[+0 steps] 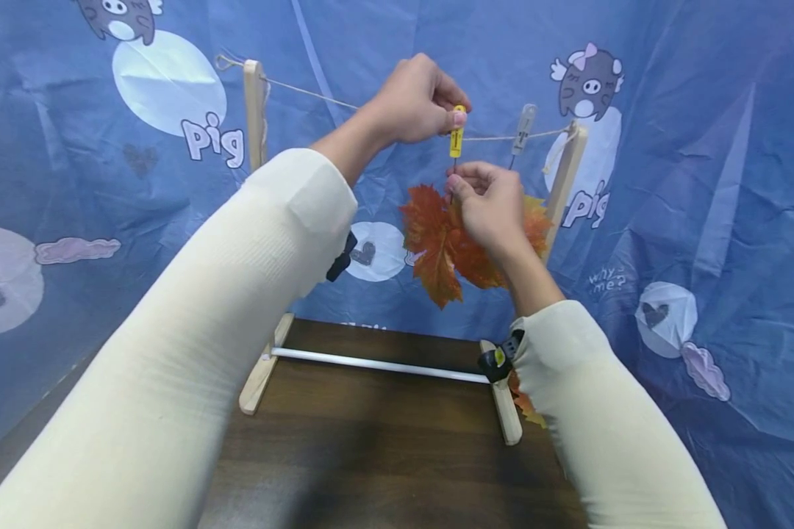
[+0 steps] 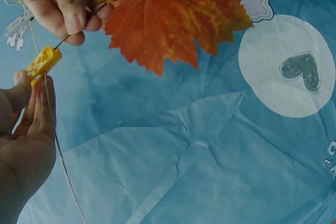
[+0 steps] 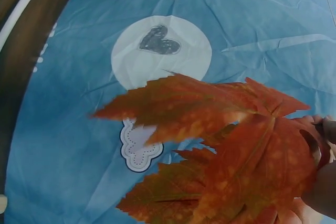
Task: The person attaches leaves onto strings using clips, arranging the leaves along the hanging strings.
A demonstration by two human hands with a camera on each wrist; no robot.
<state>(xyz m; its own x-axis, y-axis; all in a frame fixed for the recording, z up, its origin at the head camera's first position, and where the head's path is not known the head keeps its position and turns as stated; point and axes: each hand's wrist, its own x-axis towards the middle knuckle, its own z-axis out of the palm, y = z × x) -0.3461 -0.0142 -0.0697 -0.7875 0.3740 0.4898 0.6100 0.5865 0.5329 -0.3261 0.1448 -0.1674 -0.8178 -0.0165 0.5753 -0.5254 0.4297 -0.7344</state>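
In the head view my left hand (image 1: 413,103) pinches a yellow clothespin (image 1: 456,143) at the string (image 1: 317,94). Just below, my right hand (image 1: 496,206) pinches the thin stem of an orange-red maple leaf (image 1: 437,250); the stem's upper end meets the clothespin's lower end. The left wrist view shows the yellow clothespin (image 2: 44,62) between left thumb and fingers, with the stem running up to it. Whether its jaws grip the stem, I cannot tell. In the right wrist view the leaf (image 3: 257,156) hides part of the right hand.
A pale grey clothespin (image 1: 523,131) on the string holds a stem, with a yellow-orange leaf (image 1: 536,224) behind my right hand. Wooden posts (image 1: 254,110) carry the string, and a white bar (image 1: 377,362) joins their feet. Another leaf (image 1: 526,404) lies by the right foot on the brown table (image 1: 384,455).
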